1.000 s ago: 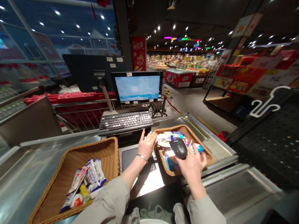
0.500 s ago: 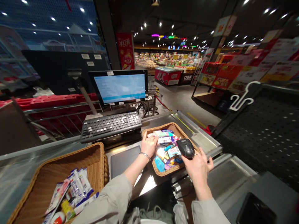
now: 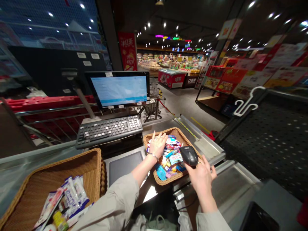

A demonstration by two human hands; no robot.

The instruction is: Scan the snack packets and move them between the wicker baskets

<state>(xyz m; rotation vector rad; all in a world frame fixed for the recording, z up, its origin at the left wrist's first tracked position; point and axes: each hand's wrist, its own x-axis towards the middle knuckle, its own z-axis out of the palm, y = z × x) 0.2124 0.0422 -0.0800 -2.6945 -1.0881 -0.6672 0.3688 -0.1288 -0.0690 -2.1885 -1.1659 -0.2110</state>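
My left hand point(image 3: 158, 144) lies inside the right wicker basket point(image 3: 179, 132), its fingers spread over a heap of several small snack packets point(image 3: 172, 153). Whether it grips a packet I cannot see. My right hand point(image 3: 201, 173) holds a black handheld barcode scanner point(image 3: 189, 155) over the basket's near right side. A second wicker basket point(image 3: 91, 160) at the lower left holds several packets too point(image 3: 69, 199).
A keyboard point(image 3: 109, 130) and a lit monitor point(image 3: 119, 88) stand behind the baskets on the steel checkout counter point(image 3: 207, 144). A flat dark panel point(image 3: 125, 163) lies between the baskets. Red carts and rails sit at the left. A black perforated panel with a white hook point(image 3: 247, 104) rises at the right.
My left hand went from the counter by the keyboard into the right basket and further across the packets. My right hand kept the scanner. The view swung right.
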